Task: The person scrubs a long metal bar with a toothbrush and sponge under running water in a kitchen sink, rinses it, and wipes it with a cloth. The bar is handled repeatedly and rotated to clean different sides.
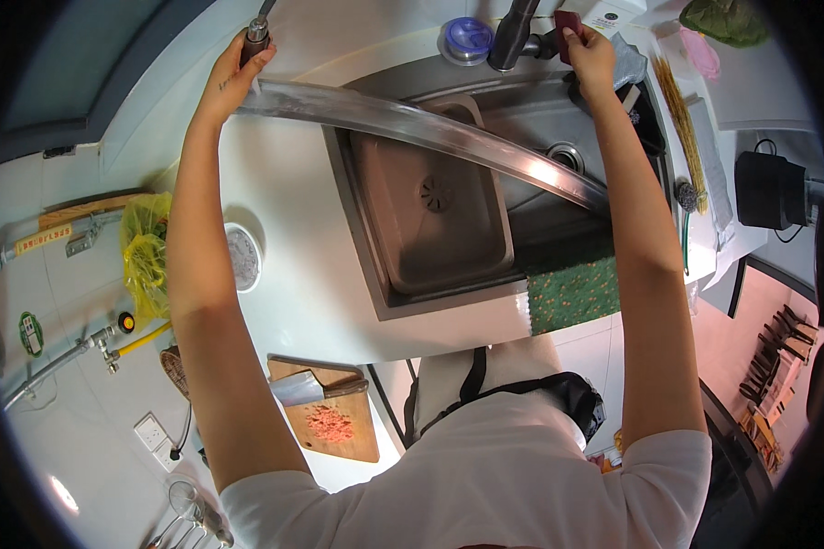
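My left hand is closed around a dark pull-out tap spray head, and a thin stream of water falls from it onto one end of a long metal strip. This shiny, wet strip lies diagonally across the sink; its other end reaches my right forearm. Between the thumb and fingers of my right hand is a flat dark red pad, held beside the black tap. Under the strip sits a brown basin with a slotted drain.
A white bowl stands left of the sink. Lower left, a cleaver and chopped pinkish food lie on a wooden board. A lidded container is by the tap; a green mat covers the front edge.
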The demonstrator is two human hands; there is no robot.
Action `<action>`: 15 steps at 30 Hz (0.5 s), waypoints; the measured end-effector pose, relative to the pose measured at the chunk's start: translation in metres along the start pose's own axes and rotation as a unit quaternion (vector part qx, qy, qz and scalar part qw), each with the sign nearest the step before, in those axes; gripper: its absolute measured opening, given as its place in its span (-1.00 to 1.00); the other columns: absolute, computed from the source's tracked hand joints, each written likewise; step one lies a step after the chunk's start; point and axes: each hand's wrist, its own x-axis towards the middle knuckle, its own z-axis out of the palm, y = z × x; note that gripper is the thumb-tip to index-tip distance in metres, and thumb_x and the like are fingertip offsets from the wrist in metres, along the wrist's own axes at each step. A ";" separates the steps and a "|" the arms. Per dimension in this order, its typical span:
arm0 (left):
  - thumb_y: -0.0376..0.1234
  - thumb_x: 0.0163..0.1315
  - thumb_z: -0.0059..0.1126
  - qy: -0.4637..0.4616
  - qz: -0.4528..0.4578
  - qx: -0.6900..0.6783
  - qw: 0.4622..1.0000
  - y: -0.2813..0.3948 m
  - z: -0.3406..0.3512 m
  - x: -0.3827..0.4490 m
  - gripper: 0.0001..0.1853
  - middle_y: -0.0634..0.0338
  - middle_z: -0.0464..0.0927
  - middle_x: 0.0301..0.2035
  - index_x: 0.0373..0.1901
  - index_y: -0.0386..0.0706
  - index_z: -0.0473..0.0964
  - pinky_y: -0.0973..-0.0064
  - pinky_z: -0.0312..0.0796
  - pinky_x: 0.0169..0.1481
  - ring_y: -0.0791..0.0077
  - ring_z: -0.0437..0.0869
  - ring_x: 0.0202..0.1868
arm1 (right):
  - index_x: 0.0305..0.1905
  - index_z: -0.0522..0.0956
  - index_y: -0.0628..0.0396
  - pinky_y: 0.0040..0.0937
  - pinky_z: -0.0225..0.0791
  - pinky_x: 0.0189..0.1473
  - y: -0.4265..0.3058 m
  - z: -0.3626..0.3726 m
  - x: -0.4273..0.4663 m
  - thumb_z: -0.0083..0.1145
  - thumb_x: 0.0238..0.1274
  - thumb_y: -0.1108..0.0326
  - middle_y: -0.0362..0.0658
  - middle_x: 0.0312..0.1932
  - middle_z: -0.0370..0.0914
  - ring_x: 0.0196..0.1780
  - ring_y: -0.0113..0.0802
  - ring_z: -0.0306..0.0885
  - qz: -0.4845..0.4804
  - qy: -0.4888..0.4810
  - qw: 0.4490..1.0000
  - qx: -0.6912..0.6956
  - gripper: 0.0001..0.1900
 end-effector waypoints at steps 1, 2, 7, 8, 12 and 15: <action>-0.22 0.25 0.11 -0.009 0.000 -0.012 1.000 0.001 -0.001 0.003 -0.64 0.23 0.56 -0.17 0.00 -0.21 0.39 0.57 0.29 0.12 0.52 0.53 -0.10 | -0.11 0.62 0.11 -0.34 0.40 -0.24 -0.001 -0.001 0.000 0.13 0.14 0.24 0.00 -0.42 0.61 -0.35 -0.14 0.60 0.029 -0.008 0.999 0.045 -0.73; -0.24 0.25 0.11 -0.018 0.000 -0.025 1.000 0.001 -0.001 0.005 -0.65 0.22 0.56 -0.17 0.00 -0.23 0.39 0.56 0.29 0.12 0.52 0.53 -0.10 | -0.10 0.61 0.11 -0.33 0.40 -0.23 -0.002 -0.004 -0.002 0.12 0.15 0.26 0.01 -0.38 0.61 -0.32 -0.12 0.60 0.057 -0.016 0.994 0.089 -0.74; -0.31 0.20 0.16 0.000 0.011 -0.037 0.999 -0.006 0.002 -0.004 -0.68 0.20 0.59 -0.18 -0.05 -0.23 0.41 0.50 0.35 0.07 0.45 0.57 -0.10 | -0.10 0.59 0.13 -0.30 0.41 -0.22 -0.056 -0.009 -0.062 0.08 0.14 0.41 -0.03 -0.30 0.59 -0.28 -0.11 0.55 -0.210 0.153 0.966 0.019 -0.77; -0.32 0.18 0.17 0.015 0.030 -0.027 0.999 -0.002 0.006 -0.003 -0.69 0.19 0.59 -0.20 -0.07 -0.21 0.42 0.47 0.38 0.03 0.42 0.58 -0.11 | -0.11 0.60 0.09 -0.30 0.41 -0.23 -0.054 0.003 -0.079 0.06 0.13 0.46 -0.06 -0.31 0.57 -0.26 -0.09 0.54 -0.264 0.152 0.951 0.046 -0.77; -0.32 0.24 0.11 0.098 0.038 -0.040 0.994 -0.022 0.028 -0.004 -0.69 0.20 0.60 -0.15 -0.03 -0.24 0.41 0.56 0.34 0.06 0.53 0.57 -0.11 | -0.17 0.60 0.06 -0.34 0.40 -0.35 -0.096 0.067 -0.170 0.11 -0.05 0.49 -0.15 -0.37 0.50 -0.30 -0.26 0.49 -0.367 -0.005 0.930 -0.030 -0.74; -0.28 0.18 0.16 0.193 0.008 0.051 0.980 0.003 0.050 -0.008 -0.71 0.15 0.62 -0.23 -0.11 -0.21 0.46 0.49 0.38 -0.01 0.40 0.61 -0.17 | -0.14 0.60 0.00 -0.33 0.39 -0.37 -0.111 0.118 -0.185 0.10 -0.09 0.44 -0.20 -0.34 0.50 -0.27 -0.32 0.47 -0.382 -0.037 0.921 -0.064 -0.69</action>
